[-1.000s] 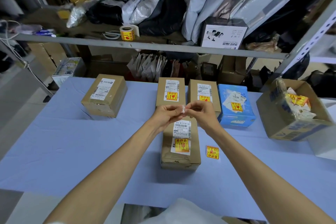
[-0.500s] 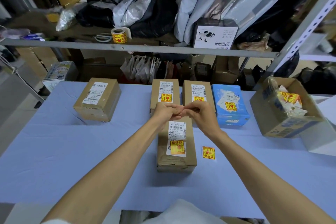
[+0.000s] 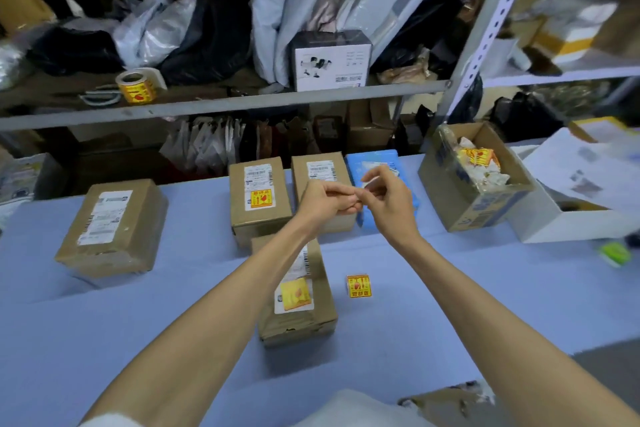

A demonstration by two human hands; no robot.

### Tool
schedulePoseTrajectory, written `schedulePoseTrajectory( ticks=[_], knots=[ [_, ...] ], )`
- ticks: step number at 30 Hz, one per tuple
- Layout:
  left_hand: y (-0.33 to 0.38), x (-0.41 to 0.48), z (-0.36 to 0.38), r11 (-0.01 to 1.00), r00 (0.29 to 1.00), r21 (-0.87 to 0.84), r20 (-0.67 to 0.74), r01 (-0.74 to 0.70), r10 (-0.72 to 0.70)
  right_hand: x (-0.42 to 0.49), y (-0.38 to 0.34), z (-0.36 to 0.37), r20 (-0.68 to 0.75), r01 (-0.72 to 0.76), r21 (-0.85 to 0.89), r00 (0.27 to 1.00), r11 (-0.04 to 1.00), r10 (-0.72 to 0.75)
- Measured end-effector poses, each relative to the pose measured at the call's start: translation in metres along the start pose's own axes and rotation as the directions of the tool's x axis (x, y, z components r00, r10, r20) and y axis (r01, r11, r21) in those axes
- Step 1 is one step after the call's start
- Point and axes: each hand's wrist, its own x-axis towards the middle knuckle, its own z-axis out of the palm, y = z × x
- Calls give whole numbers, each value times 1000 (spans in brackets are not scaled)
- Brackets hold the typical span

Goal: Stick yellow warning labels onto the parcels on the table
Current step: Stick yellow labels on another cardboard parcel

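Note:
My left hand [image 3: 327, 199] and my right hand [image 3: 389, 199] meet above the table, both pinching a small white scrap of backing paper [image 3: 367, 181]. Below them lies the nearest brown parcel [image 3: 298, 302] with a yellow warning label. A loose yellow label [image 3: 358, 286] lies on the blue table [image 3: 450, 305] to its right. Further back stand two brown parcels [image 3: 259, 199] [image 3: 320, 172], the left one with a yellow label, and a blue parcel [image 3: 379, 159], the last two partly hidden by my hands. A larger brown parcel [image 3: 112, 227] at the left shows only a white shipping label.
An open cardboard box [image 3: 474, 198] holding crumpled label backing sits at the right, beside a white box [image 3: 568, 222] with papers. A roll of yellow labels [image 3: 136, 85] rests on the shelf behind the table. A green item [image 3: 616, 253] lies at the far right.
The view has swung right and the hands have lifted slightly toward the back parcels. The fingers keep working the small white scrap between them.

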Motion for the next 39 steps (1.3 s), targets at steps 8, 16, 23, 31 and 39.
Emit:
schedulePoseTrajectory(
  ticks=[8, 16, 23, 31, 39],
  knots=[
    [0, 41, 77, 982, 970, -30, 162, 189, -182, 1, 44, -78, -52, 40, -188, 997, 981, -51],
    [16, 87, 136, 918, 845, 108, 361, 382, -395, 15, 72, -138, -91, -22, -348, 996, 937, -11],
    [37, 140, 194, 831, 902, 543, 410, -121, -136, 56, 104, -186, -170, -167, -354, 979, 920, 112],
    [37, 199, 241, 422, 886, 789, 457, -446, 81, 107, 143, -218, -321, -330, -343, 921, 879, 220],
    [31, 218, 249, 342, 898, 840, 440, -421, 25, 132, 160, -222, -239, -465, -253, 880, 849, 411]
  ],
)
